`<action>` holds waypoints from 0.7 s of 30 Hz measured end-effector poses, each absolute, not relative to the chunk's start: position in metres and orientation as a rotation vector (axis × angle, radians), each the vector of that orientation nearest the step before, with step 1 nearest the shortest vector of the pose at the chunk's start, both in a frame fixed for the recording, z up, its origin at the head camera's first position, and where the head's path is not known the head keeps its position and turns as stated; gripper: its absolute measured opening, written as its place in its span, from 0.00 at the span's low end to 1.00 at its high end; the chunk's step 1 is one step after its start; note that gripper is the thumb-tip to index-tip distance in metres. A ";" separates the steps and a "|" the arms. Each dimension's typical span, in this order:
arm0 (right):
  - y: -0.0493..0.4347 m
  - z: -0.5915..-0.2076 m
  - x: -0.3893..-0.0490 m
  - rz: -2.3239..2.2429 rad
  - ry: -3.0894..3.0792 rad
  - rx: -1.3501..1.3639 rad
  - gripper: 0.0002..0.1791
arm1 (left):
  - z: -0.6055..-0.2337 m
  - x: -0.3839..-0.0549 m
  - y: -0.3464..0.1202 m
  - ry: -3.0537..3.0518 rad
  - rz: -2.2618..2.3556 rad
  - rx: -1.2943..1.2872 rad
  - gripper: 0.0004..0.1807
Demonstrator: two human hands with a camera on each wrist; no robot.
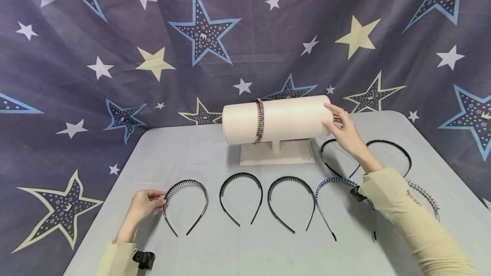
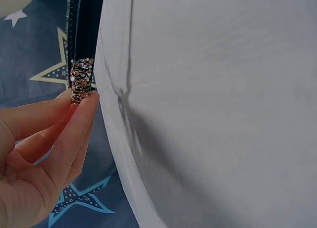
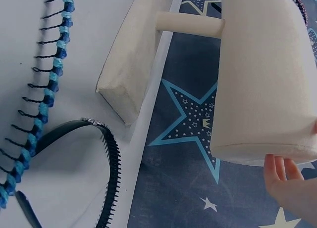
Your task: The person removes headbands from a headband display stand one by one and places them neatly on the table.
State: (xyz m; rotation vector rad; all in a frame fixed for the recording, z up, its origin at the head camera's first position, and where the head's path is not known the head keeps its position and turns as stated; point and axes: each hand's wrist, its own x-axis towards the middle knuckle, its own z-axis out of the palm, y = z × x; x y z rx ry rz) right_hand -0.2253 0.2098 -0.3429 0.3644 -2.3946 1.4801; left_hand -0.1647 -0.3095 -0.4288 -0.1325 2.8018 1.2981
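At the table's left, my left hand [image 1: 142, 204] pinches the side of a black toothed headband [image 1: 204, 191]. In the left wrist view, rose-gold stones show on that headband [image 2: 81, 77] between thumb and fingers. My right hand [image 1: 347, 133] grips the right end of a cream padded headband display stand [image 1: 295, 116], thumb at the front and fingers at the end face. The right wrist view shows the fingertips of the right hand [image 3: 285, 176] against the end of the roll. A headband with pink-purple stones [image 1: 260, 122] sits around the roll, left of its middle.
Black headbands [image 1: 241, 175] [image 1: 290, 179] and a blue wrapped one [image 1: 326, 220] form a row on the grey-white table [image 1: 184, 148]. Further headbands [image 1: 389, 143] [image 1: 426, 193] lie at the right, partly behind the right arm. A star-patterned cloth [image 1: 245, 46] hangs behind.
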 end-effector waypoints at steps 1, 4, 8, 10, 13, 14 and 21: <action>0.210 -0.343 -0.225 1.479 -2.395 0.365 0.26 | -0.429 -0.164 -0.310 2.798 1.300 -0.130 0.13; 0.210 -0.342 -0.225 1.475 -2.399 0.364 0.26 | -0.429 -0.164 -0.310 2.785 1.306 -0.125 0.13; 0.209 -0.342 -0.225 1.467 -2.400 0.370 0.26 | -0.430 -0.164 -0.311 2.764 1.313 -0.117 0.12; 0.209 -0.342 -0.226 1.463 -2.399 0.375 0.26 | -0.431 -0.164 -0.312 2.749 1.317 -0.119 0.12; 0.210 -0.342 -0.226 1.457 -2.399 0.380 0.26 | -0.432 -0.164 -0.313 2.725 1.315 -0.119 0.12; 0.210 -0.343 -0.226 1.456 -2.398 0.380 0.26 | -0.433 -0.164 -0.313 2.718 1.316 -0.120 0.12; 0.211 -0.343 -0.226 1.463 -2.386 0.398 0.26 | -0.436 -0.165 -0.315 2.692 1.307 -0.104 0.12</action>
